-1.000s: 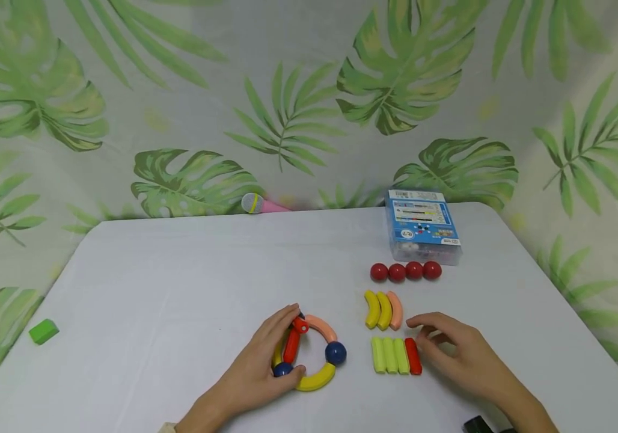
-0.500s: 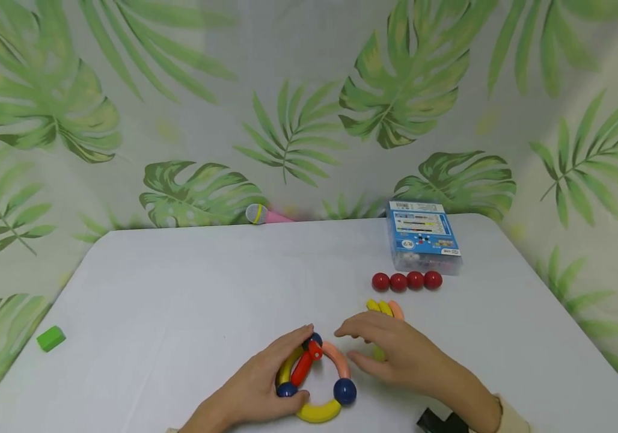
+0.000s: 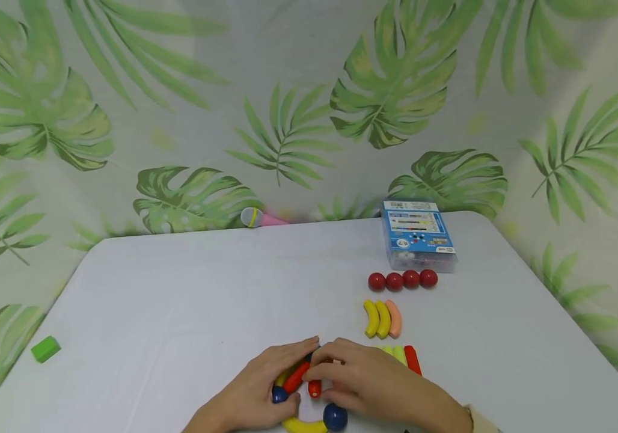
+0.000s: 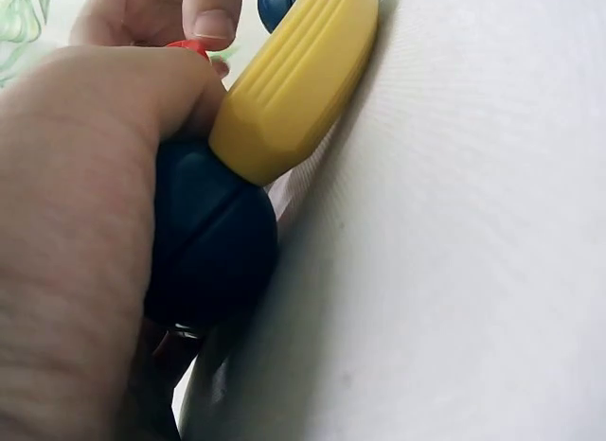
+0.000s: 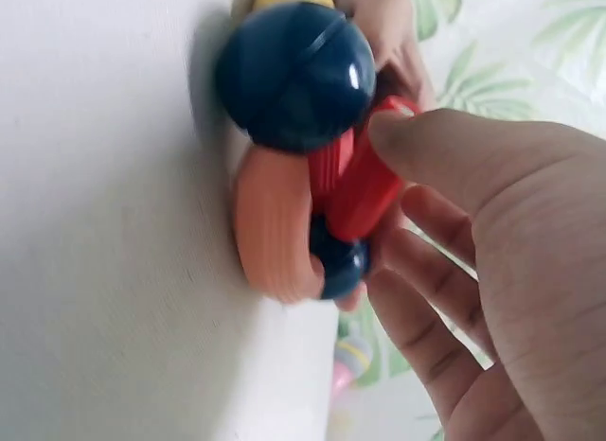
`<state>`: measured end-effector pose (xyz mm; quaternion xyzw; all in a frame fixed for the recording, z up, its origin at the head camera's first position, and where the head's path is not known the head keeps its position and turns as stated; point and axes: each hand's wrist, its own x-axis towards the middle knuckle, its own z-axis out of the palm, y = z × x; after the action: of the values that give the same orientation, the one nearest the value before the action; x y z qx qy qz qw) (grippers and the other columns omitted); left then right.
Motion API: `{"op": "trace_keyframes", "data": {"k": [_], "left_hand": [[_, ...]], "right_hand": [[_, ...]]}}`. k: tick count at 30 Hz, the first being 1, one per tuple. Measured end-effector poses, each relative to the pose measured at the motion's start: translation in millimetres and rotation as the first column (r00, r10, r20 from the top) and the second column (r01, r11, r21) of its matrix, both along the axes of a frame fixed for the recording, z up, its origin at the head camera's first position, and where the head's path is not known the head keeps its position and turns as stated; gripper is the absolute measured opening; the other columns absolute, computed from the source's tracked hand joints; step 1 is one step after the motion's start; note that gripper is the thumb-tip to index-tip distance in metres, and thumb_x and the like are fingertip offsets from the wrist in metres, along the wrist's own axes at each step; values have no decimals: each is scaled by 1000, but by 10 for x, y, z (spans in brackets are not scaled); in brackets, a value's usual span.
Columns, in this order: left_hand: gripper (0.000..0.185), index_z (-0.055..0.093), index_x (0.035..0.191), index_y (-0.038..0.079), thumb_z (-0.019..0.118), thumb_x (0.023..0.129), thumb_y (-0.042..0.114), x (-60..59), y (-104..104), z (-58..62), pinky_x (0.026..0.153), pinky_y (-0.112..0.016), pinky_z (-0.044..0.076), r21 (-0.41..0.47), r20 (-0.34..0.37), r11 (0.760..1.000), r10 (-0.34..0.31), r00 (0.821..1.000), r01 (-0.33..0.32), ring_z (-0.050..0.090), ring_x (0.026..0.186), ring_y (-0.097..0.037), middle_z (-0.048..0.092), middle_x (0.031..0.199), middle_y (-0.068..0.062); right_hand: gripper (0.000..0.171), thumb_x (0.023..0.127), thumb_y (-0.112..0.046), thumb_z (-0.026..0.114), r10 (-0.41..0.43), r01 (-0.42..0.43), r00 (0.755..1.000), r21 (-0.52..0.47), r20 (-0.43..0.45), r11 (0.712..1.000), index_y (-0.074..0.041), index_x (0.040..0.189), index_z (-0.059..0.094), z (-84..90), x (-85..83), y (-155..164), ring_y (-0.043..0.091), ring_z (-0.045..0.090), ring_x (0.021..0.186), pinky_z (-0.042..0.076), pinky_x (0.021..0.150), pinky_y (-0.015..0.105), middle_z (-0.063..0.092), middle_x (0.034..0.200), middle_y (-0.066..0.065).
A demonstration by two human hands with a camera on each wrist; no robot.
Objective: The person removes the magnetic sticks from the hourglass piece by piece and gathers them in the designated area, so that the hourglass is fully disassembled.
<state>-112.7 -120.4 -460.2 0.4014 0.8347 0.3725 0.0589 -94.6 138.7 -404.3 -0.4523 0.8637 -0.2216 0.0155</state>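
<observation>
The white tabletop (image 3: 179,300) extends from the lower-centre multicoloured ring of curved rods and blue balls (image 3: 335,417) to its edge at frame left. The right-wrist view exposes a salmon curved rod (image 5: 273,228), hidden in the head view. Left hand (image 3: 257,388) grips the ring; right hand (image 3: 368,377) pinches a red rod (image 3: 315,390).

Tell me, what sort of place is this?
Perhaps an indoor play corner: a leaf-print cloth hangs behind a white table set with colourful toy pieces.
</observation>
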Motion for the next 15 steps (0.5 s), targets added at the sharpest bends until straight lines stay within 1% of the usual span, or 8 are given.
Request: {"op": "trace_keyframes", "data": {"k": [4, 6, 8, 11, 13, 15], "left_hand": [[80, 35, 162, 27, 67, 88, 20, 6, 3, 2, 111, -48, 46, 18, 33, 1000, -10, 999, 10, 50, 140, -15, 44, 161, 10], [81, 35, 162, 26, 67, 88, 20, 11, 3, -5, 110, -47, 48, 21, 37, 1000, -5, 999, 4, 52, 137, -15, 45, 160, 10], [80, 34, 162, 27, 66, 88, 21, 13, 5, -13, 108, -47, 49, 10, 35, 1000, 9, 999, -9, 54, 134, -15, 46, 159, 10], [80, 35, 162, 26, 65, 88, 21, 12, 11, -22, 106, -47, 51, -7, 20, 1000, 26, 999, -26, 55, 131, -15, 47, 158, 9], [79, 36, 161, 28, 66, 88, 21, 6, 18, -21, 106, -47, 50, -15, 35, 999, 35, 999, -35, 55, 132, -15, 46, 159, 10], [77, 37, 161, 28, 66, 89, 22, 0, 26, -23, 106, -47, 50, -26, 43, 999, 44, 998, -43, 55, 132, -15, 47, 158, 10]], "right_hand": [[27, 100, -30, 70, 58, -58, 997, 4, -54, 998, -28, 127, 71, -32, 10, -17, 6, 58, 113, 50, 98, 15, 61, 129, -8], [25, 100, -29, 70, 48, -49, 997, -3, -54, 999, -27, 124, 71, -32, 5, -12, 5, 58, 113, 50, 98, 15, 61, 128, -8], [24, 99, -30, 70, 9, -10, 999, -8, -37, 1000, -27, 123, 70, -17, -7, 7, 4, 58, 114, 51, 98, 18, 62, 128, -11], [25, 100, -31, 70, -76, 76, 997, -20, 4, 997, -25, 124, 70, 31, -32, 48, 4, 60, 115, 55, 98, 25, 66, 126, -13], [26, 100, -31, 70, -128, 128, 992, -26, 23, 991, -23, 125, 69, 66, -42, 85, 5, 63, 114, 56, 98, 28, 68, 124, -14], [27, 100, -29, 70, -182, 185, 981, -38, 66, 982, -23, 126, 69, 103, -45, 125, 5, 65, 111, 57, 96, 29, 70, 121, -14]]}}
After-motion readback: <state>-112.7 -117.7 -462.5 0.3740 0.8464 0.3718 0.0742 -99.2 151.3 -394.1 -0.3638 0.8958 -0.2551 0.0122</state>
